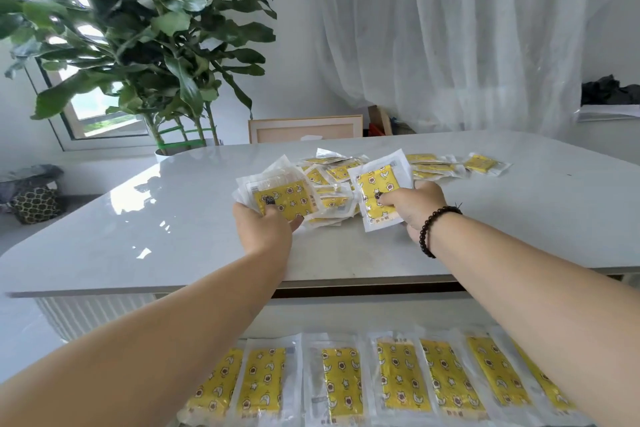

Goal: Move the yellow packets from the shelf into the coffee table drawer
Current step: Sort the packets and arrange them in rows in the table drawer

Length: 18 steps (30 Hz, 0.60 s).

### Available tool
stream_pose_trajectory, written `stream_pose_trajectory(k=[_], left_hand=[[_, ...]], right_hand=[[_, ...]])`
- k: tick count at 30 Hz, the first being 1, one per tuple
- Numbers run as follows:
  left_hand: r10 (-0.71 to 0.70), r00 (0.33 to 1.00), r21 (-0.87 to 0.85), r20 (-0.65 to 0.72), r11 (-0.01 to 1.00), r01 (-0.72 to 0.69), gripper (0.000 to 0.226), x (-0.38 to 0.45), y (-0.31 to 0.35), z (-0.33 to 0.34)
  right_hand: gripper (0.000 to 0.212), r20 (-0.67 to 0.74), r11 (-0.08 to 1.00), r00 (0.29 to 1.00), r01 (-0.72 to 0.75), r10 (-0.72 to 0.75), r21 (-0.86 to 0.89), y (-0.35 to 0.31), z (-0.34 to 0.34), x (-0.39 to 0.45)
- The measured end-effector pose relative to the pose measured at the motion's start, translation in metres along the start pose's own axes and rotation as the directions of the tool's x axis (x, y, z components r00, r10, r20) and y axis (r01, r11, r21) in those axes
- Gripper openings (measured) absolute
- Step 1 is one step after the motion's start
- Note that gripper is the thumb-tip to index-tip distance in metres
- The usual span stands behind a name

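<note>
White curtains back a grey table (173, 236) carrying loose yellow packets (433, 166). Left hand (266, 222) grips a stack (280, 201); right hand (415, 208) pinches one packet (377, 191) (likely gathering for transfer). Near row (346, 381) lies ordered below.

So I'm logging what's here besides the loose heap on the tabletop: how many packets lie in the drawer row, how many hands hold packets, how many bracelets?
Yellow packets in the drawer row: 7
Hands holding packets, left hand and right hand: 2
Beaded bracelet: 1
Total: 10
</note>
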<state>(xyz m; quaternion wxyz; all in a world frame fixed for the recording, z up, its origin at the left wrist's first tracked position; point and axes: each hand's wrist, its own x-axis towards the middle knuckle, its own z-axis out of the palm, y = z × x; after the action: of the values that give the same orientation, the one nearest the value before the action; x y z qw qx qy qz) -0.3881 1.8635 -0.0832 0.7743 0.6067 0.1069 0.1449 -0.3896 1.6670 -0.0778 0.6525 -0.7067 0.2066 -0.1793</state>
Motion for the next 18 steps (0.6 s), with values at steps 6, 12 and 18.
stream_pose_trajectory(k=[6,12,18], left_hand=[[-0.009,1.0,-0.07,0.021,0.997,0.011,0.021,-0.001,0.002,-0.002],[-0.021,1.0,-0.014,0.021,1.0,0.021,0.015,-0.006,0.005,-0.004],[-0.069,0.997,-0.019,0.025,0.997,0.07,0.015,-0.012,0.009,-0.01]], right_hand=[[0.077,0.119,0.989,0.981,-0.148,0.15,-0.032,0.007,0.041,0.007],[0.065,0.031,0.975,0.986,-0.157,0.164,-0.156,-0.01,0.043,-0.03],[0.059,0.045,0.982,0.986,-0.156,0.161,-0.111,-0.006,0.048,-0.045]])
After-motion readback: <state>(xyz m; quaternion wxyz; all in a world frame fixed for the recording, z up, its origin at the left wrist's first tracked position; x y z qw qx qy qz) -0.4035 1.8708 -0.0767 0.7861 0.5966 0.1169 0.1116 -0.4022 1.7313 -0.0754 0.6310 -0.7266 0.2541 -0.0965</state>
